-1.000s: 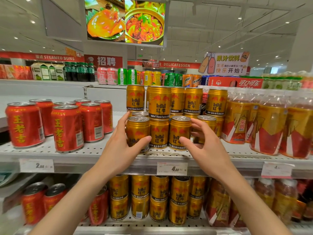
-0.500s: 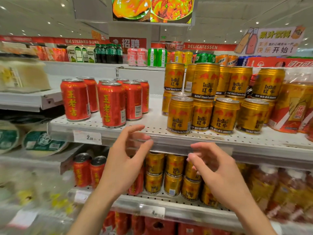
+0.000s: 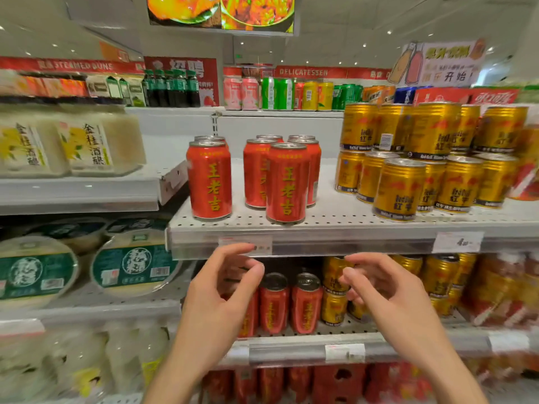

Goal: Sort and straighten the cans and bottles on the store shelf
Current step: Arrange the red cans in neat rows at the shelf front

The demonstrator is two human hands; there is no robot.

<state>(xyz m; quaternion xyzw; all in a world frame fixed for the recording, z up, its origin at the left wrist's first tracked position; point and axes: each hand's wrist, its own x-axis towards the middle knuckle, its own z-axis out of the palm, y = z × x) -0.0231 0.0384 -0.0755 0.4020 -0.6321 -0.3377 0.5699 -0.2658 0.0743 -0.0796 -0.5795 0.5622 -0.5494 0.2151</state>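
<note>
L hand (image 3: 217, 298): below shelf edge (image 3: 350, 243), fingers loosely curled, grasping nothing.
R hand (image 3: 388, 295): same height, fingers relaxed, empty.
Red cans (image 3: 287, 183): upright on shelf, rear ones mostly hidden.
Gold cans (image 3: 399, 189): stacked to the right, labels blurred, far side cut off.
Price tag (image 3: 248, 245): partly behind L fingertips, unreadable.

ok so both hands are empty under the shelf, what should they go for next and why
Probably lift both hands to the red cans. The left hand and right hand hang open just below them, and the lone can stands apart from the cluster.
</note>
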